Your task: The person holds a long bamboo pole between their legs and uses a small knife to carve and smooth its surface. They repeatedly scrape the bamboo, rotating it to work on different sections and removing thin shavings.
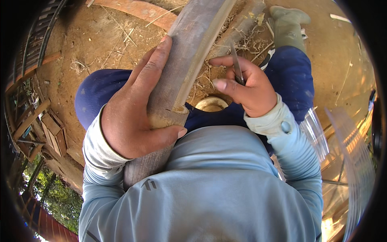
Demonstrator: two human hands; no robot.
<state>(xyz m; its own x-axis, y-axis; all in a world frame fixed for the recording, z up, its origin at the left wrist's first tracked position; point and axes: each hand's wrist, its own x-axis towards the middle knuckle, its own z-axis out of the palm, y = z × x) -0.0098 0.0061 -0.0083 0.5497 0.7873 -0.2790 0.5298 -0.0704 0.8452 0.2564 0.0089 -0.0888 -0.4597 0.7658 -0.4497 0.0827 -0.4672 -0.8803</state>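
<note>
A thick grey-brown bamboo pole [177, 68] slants from my lap toward the far side. Its far part has a strip cut away, with a pale notch at the step near my thumb. My left hand [137, 97] is wrapped over the pole, the thumb across the near side and the fingers along the left edge. To the right of the pole, my right hand [246, 86] grips a knife [236, 63] whose narrow blade points away from me. The blade is apart from the pole, and the fist hides its handle.
Between my blue-trousered legs is a round pale rim [211, 104]. Beyond lie another bamboo pole [242, 28], curly shavings [258, 40] and a reddish-brown board [141, 12] on bare earth. An olive boot [288, 26] stands far right. Clear corrugated sheets [346, 149] lean at the right.
</note>
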